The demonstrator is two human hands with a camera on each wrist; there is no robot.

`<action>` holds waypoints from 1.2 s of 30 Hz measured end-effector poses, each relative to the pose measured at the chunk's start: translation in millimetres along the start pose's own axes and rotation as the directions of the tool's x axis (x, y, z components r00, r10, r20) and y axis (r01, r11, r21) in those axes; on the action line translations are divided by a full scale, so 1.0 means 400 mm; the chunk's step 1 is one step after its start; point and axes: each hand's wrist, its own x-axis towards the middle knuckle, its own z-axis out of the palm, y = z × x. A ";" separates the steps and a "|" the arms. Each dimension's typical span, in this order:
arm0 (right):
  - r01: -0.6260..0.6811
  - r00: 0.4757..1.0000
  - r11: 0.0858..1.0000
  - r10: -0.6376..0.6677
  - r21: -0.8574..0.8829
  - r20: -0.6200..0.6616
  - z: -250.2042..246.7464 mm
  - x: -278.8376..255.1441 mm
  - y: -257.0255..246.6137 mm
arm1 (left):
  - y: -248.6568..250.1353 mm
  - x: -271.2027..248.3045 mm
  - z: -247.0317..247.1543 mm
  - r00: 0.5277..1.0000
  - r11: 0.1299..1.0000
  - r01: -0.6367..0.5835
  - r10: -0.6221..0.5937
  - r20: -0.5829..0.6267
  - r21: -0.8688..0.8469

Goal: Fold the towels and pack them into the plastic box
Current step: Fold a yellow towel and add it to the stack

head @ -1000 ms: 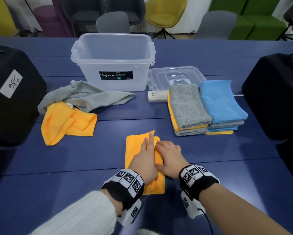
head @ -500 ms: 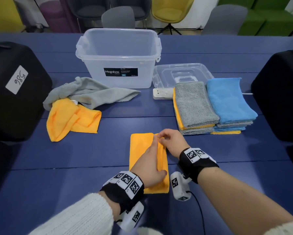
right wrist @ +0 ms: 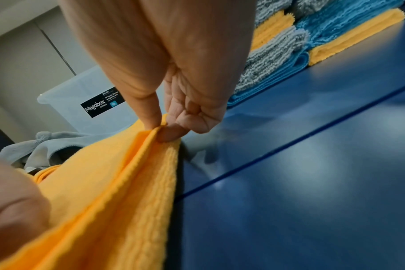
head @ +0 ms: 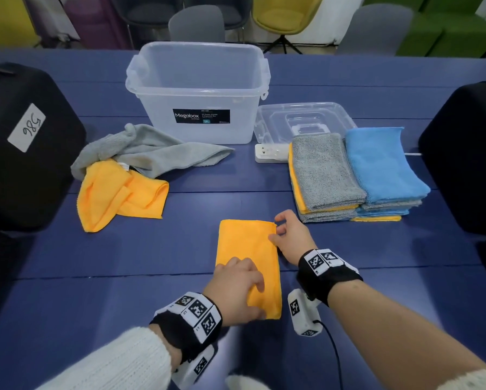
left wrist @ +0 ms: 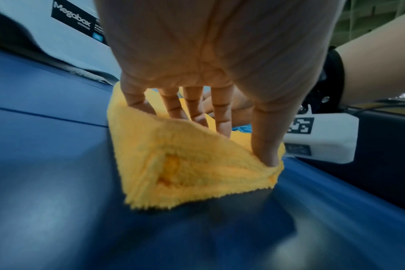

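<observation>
Head view: we noted the right hand [head: 288, 239] pinching the folded orange towel [head: 247, 249]; left hand [head: 236, 288] apparently gripping its near end. Two stacks [head: 357, 175] folded, two towels [head: 129, 170] unfolded, box [head: 198, 91] seemingly unpacked.

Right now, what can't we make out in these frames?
- Box floor: head view, the cloudy near wall hides whether any towel is inside.
- Stack count: head view, the layers are too thin to count; right wrist view cuts it off.
- Left hand fingertips: left wrist view, buried in the orange towel.
- Small print under "Megabox": too small.
- Table foreground, left wrist view: blurred.
</observation>
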 end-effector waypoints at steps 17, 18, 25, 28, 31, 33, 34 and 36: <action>-0.226 0.945 0.943 0.273 -0.244 0.179 0.040 -0.092 0.016 | -0.082 0.050 -0.023 0.755 0.598 0.542 -0.655 0.029 -0.590; -0.233 0.941 0.953 0.271 -0.194 0.201 0.041 -0.097 0.020 | -0.082 0.054 -0.025 0.771 0.588 0.547 -0.632 0.084 -0.596; -0.010 0.998 1.000 0.008 0.027 0.056 -0.095 -0.114 -0.020 | 0.006 0.109 -0.108 0.871 0.410 0.293 -0.486 0.065 -0.863; 0.127 0.983 0.978 -0.102 0.165 -0.150 -0.219 -0.097 -0.065 | 0.052 0.161 -0.182 0.872 0.453 0.068 -0.460 -0.168 -0.889; 0.228 0.933 0.962 -0.174 0.147 -0.315 -0.332 -0.046 -0.089 | 0.116 0.228 -0.268 0.869 0.462 -0.188 -0.333 -0.366 -0.867; 0.242 0.897 0.967 -0.189 0.085 -0.401 -0.389 0.003 -0.089 | 0.156 0.288 -0.309 0.844 0.580 -0.270 -0.241 -0.478 -0.769; 0.233 0.885 0.970 -0.182 0.070 -0.429 -0.413 0.028 -0.087 | 0.172 0.322 -0.322 0.832 0.634 -0.274 -0.221 -0.509 -0.723; 0.194 0.880 0.979 -0.146 0.063 -0.453 -0.446 0.076 -0.073 | 0.188 0.387 -0.335 0.813 0.702 -0.258 -0.213 -0.542 -0.664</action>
